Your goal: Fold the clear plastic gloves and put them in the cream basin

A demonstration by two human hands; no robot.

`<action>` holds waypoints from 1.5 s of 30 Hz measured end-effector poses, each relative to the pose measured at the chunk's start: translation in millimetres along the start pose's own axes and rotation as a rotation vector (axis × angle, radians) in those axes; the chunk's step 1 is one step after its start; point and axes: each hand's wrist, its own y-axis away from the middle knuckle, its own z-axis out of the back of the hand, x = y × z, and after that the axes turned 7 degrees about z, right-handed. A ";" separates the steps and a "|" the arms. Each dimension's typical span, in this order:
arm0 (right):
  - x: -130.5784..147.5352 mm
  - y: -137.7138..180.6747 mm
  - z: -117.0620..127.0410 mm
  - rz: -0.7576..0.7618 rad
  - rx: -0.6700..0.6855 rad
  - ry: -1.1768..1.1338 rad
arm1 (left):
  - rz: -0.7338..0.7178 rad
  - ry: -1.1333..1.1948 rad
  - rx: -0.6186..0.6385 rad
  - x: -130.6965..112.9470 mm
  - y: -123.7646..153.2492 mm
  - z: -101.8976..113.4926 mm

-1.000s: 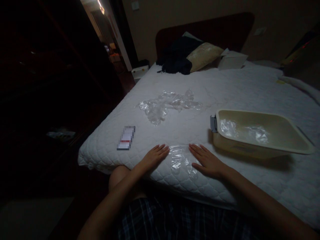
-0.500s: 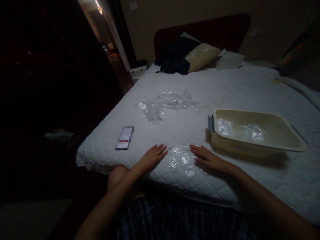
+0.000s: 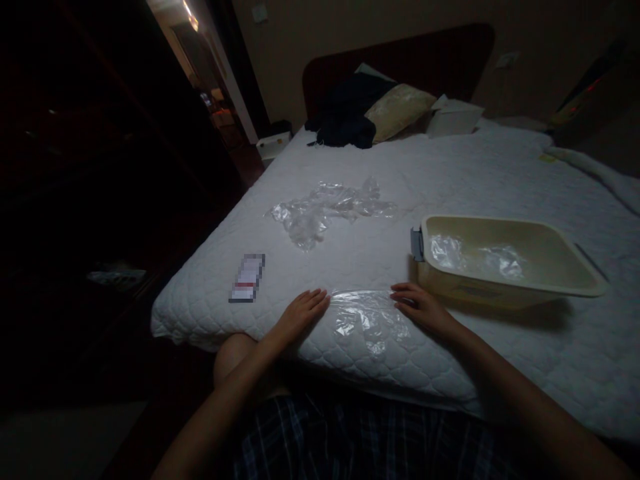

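Observation:
A clear plastic bag [image 3: 367, 320] lies spread on the white quilted bed cover near the front edge. At its upper left corner is my left hand [image 3: 303, 313], fingers stretched out flat and touching the plastic's edge. My right hand [image 3: 425, 311] rests at the upper right corner, its fingers extended and slightly apart. Between the two hands the bag's top edge runs nearly straight. To the right stands a cream plastic bin [image 3: 510, 290] with a grey latch and clear plastic inside. More crumpled clear plastic [image 3: 325, 207] lies farther back.
A phone-like object [image 3: 247, 278], pixelated, lies left of my left hand on the bed [image 3: 210, 260]. Dark cloth [image 3: 345, 113], a beige pillow [image 3: 400, 113] and a white box [image 3: 455, 120] are by the headboard [image 3: 450, 57]. The room is dim.
My right hand has shifted slightly right, to the bag's upper corner, and its fingers are drawn closer together. The bag's top edge looks straighter and wider. My left hand has barely moved.

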 end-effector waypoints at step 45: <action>-8.3 -51.1 -22.8 -0.185 -0.079 -0.225 | 0.782 1.508 -0.045 -2.8 -58.8 3.9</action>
